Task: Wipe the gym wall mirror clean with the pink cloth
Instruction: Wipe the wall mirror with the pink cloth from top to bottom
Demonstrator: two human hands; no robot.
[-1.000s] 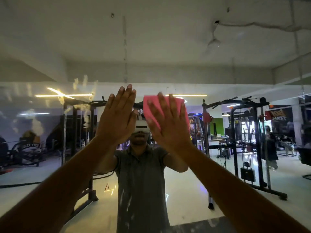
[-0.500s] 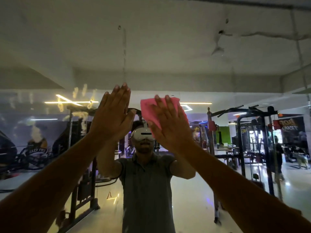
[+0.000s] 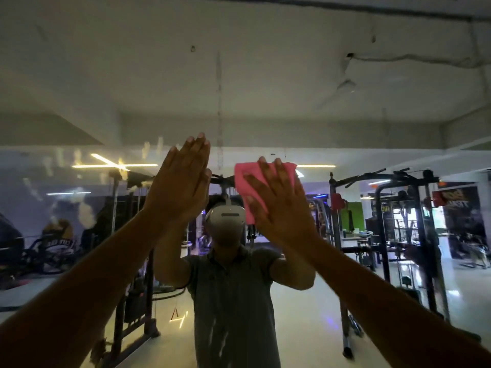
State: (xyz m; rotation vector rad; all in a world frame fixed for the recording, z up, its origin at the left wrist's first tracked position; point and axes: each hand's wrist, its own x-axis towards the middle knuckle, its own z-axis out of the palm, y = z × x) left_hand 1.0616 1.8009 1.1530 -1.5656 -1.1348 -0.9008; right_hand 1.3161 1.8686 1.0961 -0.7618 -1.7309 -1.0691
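The gym wall mirror (image 3: 372,123) fills the whole view and reflects the room and my own figure. My right hand (image 3: 281,205) lies flat with fingers spread, pressing the folded pink cloth (image 3: 245,179) against the glass at head height. The cloth shows above and left of the fingers. My left hand (image 3: 180,187) is raised beside it, palm toward the glass, fingers straight and together, holding nothing. White smears and hand-shaped marks (image 3: 85,208) sit on the mirror to the left.
In the reflection, black weight racks (image 3: 414,235) stand at the right and another frame (image 3: 125,261) at the left, on a pale shiny floor. A vertical seam (image 3: 219,102) runs up the glass above my hands.
Both hands have stayed pressed at about the same height while my view tilted upward; the cloth hand shifted slightly right across the glass.
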